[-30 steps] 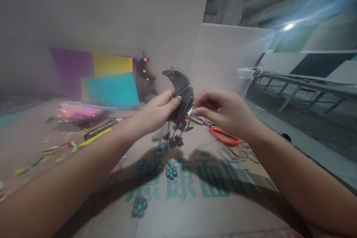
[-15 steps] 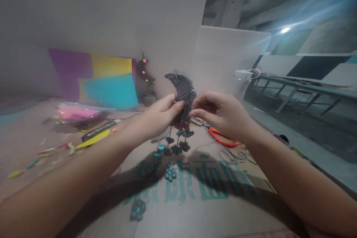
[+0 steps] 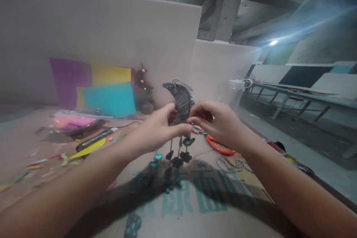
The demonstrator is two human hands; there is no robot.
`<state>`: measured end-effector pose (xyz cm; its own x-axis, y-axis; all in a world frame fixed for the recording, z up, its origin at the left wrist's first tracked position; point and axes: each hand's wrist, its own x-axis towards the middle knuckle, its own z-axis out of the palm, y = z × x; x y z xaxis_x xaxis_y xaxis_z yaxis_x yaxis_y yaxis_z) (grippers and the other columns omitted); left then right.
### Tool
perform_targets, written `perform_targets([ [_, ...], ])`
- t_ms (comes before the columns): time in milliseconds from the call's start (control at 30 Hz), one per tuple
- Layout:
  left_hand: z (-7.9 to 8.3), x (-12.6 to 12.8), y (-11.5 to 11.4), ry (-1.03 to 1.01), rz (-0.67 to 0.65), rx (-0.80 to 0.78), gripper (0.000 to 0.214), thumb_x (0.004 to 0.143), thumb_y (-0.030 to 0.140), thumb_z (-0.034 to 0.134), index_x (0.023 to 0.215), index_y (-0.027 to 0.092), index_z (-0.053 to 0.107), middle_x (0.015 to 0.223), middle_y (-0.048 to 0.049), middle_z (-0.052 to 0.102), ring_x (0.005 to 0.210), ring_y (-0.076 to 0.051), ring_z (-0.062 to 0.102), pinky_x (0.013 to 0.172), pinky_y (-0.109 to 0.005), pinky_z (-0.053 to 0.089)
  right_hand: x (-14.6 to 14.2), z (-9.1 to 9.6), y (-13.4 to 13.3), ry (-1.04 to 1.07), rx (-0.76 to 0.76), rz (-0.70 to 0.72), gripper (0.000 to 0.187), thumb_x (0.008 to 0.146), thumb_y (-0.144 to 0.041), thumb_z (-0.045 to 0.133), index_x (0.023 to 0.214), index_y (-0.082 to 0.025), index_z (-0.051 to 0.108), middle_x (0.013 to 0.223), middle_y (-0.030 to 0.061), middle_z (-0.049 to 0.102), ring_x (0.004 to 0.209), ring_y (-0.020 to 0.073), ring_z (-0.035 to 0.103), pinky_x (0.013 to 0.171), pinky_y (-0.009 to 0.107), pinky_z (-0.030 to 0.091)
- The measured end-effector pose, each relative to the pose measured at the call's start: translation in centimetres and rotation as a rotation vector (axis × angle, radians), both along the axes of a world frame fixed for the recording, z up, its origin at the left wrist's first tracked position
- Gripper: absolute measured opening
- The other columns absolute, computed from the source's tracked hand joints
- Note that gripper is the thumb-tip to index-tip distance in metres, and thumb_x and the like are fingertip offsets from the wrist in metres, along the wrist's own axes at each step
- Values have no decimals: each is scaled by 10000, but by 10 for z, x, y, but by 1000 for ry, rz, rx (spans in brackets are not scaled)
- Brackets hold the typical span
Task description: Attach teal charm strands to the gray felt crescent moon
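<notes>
A crescent moon wrapped in dark cord (image 3: 180, 95) is held up in front of me, with a loop of thread at its top. My left hand (image 3: 158, 126) grips its lower part, the thumb stretched across the front. At the crescent's right edge, my right hand (image 3: 214, 117) has thumb and fingertips pinched together; whether cord lies between them is too small to tell. Dark flower-shaped pendants (image 3: 177, 161) hang on strings below, some with turquoise faces. One turquoise-and-dark flower pendant (image 3: 132, 226) is low, near the cardboard.
Orange-handled scissors (image 3: 220, 147) and tangled grey cord (image 3: 231, 164) lie at right. To the left are a utility knife (image 3: 96, 138), foam scraps, and a plastic packet of pink material (image 3: 72, 122). Coloured sheets (image 3: 110, 98) lean on the white partition (image 3: 97, 29).
My left thumb has moved right, across the crescent's lower part toward my right fingertips. My right hand stays pinched at its edge. The view has tilted up slightly.
</notes>
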<state>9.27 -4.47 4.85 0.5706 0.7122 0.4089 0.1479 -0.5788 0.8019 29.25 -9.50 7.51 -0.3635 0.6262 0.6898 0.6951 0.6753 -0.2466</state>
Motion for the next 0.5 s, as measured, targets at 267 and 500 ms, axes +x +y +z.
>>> perform_targets([
  [267,-1,4,-7,58,128,96,303,775,444,736,868,208,569,749,2,586,726,-197,578,613,-297,414,-4,2,-2,-40,2,-25,103,843,-131,706,780,-173,636,650,-50,529,577,81,412,537,206,338],
  [500,2,4,-11,107,84,22,317,819,413,693,1038,211,585,893,-20,686,806,-222,656,629,-313,465,11,12,-2,-140,41,2,100,867,-83,645,888,-180,652,747,-17,605,653,105,540,613,221,419],
])
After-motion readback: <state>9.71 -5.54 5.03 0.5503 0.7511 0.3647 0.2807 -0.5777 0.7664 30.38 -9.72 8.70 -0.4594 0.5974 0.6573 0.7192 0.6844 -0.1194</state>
